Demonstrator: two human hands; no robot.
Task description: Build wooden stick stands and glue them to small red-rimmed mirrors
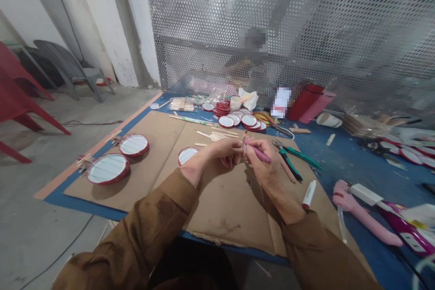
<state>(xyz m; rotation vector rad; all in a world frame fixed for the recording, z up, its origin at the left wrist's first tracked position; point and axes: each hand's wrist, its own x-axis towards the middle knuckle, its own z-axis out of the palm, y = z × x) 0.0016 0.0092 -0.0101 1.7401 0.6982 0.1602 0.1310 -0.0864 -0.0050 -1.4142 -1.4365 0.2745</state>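
My right hand [263, 163] is closed around a pink pen-like tool [261, 154], its tip directed at my left hand. The fingers of my left hand [229, 152] are pinched around a small wooden piece [245, 135], partly hidden by both hands. A white disc with a red rim [186, 156] lies by my left forearm, which covers part of it. Just beyond my hands are loose wooden sticks [217, 136]. Right of my right hand lie green-handled pliers [290, 161] and a white marker [309, 194] with a red end.
A cardboard sheet [142, 190] covers part of the blue table [316, 145]. Two red-rimmed round pieces [108, 168] with sticks attached lie left. Red-rimmed discs [249, 120] are piled behind. A pink glue gun [365, 217] lies right; a perforated metal panel [210, 22] stands behind.
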